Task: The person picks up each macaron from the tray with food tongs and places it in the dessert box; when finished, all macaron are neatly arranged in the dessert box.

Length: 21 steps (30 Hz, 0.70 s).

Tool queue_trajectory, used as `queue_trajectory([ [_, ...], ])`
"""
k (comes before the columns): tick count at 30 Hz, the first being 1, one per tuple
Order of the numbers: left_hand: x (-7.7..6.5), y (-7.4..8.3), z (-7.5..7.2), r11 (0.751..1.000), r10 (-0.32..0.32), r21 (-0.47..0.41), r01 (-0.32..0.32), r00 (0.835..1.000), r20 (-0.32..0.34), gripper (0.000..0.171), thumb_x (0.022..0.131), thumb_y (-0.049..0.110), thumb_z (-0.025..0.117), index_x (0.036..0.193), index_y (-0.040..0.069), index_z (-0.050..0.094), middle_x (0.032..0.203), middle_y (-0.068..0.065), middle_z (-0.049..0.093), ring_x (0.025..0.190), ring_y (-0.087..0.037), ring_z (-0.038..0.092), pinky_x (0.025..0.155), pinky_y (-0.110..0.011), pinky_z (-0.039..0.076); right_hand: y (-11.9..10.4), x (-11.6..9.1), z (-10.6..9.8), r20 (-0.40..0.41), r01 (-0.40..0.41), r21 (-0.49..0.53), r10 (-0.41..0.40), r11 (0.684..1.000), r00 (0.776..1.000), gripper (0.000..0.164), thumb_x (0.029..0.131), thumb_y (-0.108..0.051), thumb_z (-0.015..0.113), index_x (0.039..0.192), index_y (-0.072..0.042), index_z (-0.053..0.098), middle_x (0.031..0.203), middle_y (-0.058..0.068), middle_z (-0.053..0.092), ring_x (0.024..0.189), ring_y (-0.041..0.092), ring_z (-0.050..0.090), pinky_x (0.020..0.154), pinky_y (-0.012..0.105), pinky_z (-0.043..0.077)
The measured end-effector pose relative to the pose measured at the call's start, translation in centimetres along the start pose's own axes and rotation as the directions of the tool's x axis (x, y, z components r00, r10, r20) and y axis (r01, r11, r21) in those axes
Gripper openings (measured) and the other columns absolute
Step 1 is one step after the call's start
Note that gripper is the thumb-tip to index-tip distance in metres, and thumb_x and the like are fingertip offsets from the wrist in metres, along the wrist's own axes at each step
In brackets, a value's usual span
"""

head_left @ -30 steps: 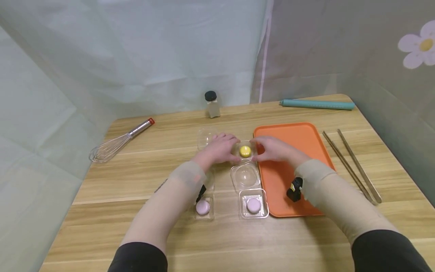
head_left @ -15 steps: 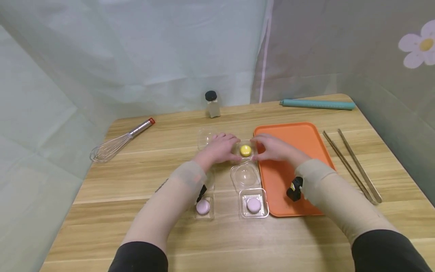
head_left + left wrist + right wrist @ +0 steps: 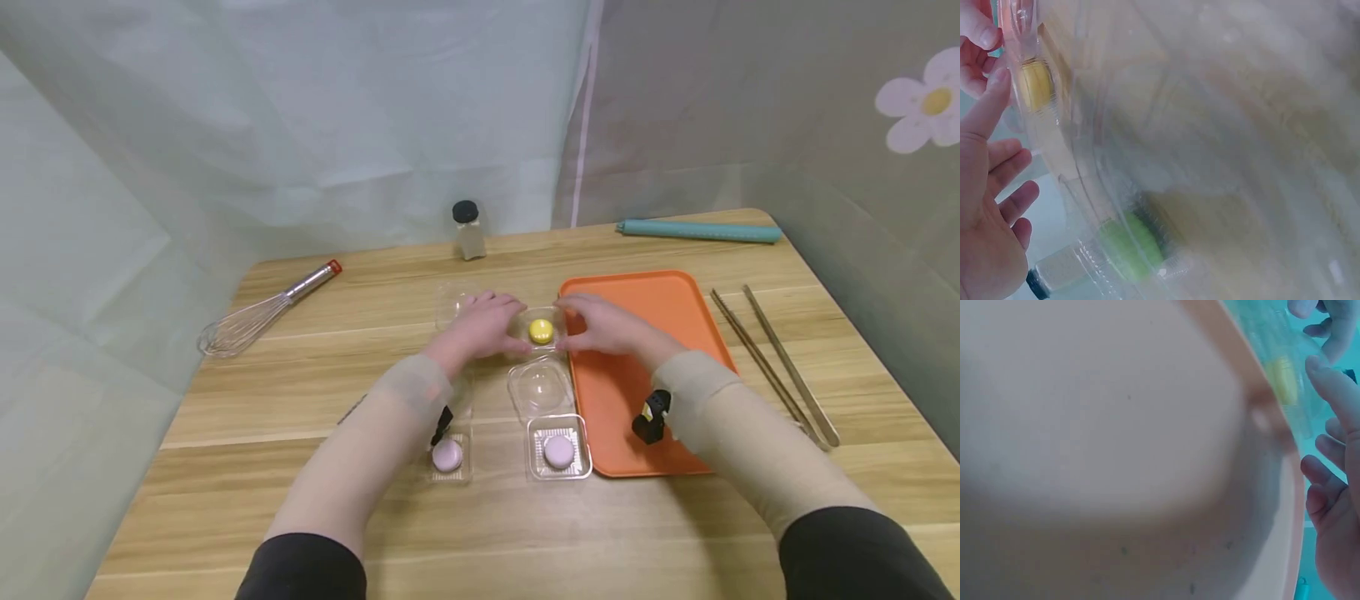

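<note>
A small clear plastic box [image 3: 557,315] holding a yellow macaron [image 3: 541,331] sits on the table at the orange tray's left edge. My left hand [image 3: 483,327] is at the box's left side, thumb at the near corner and fingers at the far one. On the right side, my right hand [image 3: 603,325] mirrors it over the tray. Both hands have loosely spread fingers; in the left wrist view the thumb [image 3: 991,103] lies against or very near the box edge. A green macaron [image 3: 1132,244] in another clear box shows there, hidden behind my left hand in the head view.
Two more clear boxes with lilac macarons [image 3: 447,456] [image 3: 559,452] stand nearer, one beside an open clear lid [image 3: 540,388]. Around are an orange tray [image 3: 637,287], metal tongs [image 3: 787,362], a whisk [image 3: 262,312], a black-capped jar [image 3: 469,233] and a teal stick-like object [image 3: 701,231].
Both hands stay around the yellow macaron's box. Their fingertips have spread slightly outward, and a little more of the box's rim shows. Nothing else has visibly moved.
</note>
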<state>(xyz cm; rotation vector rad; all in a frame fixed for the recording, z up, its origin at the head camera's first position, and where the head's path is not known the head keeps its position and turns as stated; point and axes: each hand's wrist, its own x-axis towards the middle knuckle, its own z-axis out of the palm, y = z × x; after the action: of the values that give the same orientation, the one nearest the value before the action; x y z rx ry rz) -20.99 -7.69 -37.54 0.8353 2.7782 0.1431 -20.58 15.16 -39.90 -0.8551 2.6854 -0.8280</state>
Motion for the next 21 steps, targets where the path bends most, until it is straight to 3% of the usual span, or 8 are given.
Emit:
queue_trajectory([
  [7,-1.7,-0.1,-0.4,0.999,0.015,-0.03,-0.017,0.997,-0.071,0.08,0.079,0.058,0.064,0.14,0.012,0.042,0.144,-0.006,0.041,0.131,-0.029,0.032,0.105,-0.049,0.022,-0.6,-1.2,-0.4,-0.048,0.047,0.015,-0.046,0.999,0.998,0.069,0.08,-0.03,0.074,0.135,0.0,0.046,0.136,0.02,0.043,0.103,0.032,0.055,0.089,0.046,0.045],
  [14,-4.2,0.4,0.0,0.996,0.076,-0.053,-0.077,0.997,-0.027,0.081,0.076,0.056,0.068,0.139,0.012,0.044,0.142,-0.007,0.043,0.128,-0.03,0.036,0.106,-0.054,0.019,-0.7,-3.3,-0.2,-0.039,0.09,-0.012,-0.09,0.996,0.995,0.066,0.078,-0.028,0.076,0.132,-0.001,0.051,0.121,0.016,0.054,0.095,0.026,0.055,0.084,0.043,0.045],
  [21,-5.8,0.4,1.0,0.995,0.086,-0.059,-0.087,0.996,-0.007,0.078,0.074,0.054,0.07,0.138,0.016,0.045,0.138,-0.006,0.046,0.126,-0.029,0.038,0.105,-0.05,0.022,-0.7,-4.7,0.6,-0.012,0.106,0.011,-0.106,0.994,0.994,0.065,0.077,-0.03,0.077,0.131,-0.003,0.052,0.112,0.011,0.056,0.097,0.024,0.055,0.085,0.042,0.044],
])
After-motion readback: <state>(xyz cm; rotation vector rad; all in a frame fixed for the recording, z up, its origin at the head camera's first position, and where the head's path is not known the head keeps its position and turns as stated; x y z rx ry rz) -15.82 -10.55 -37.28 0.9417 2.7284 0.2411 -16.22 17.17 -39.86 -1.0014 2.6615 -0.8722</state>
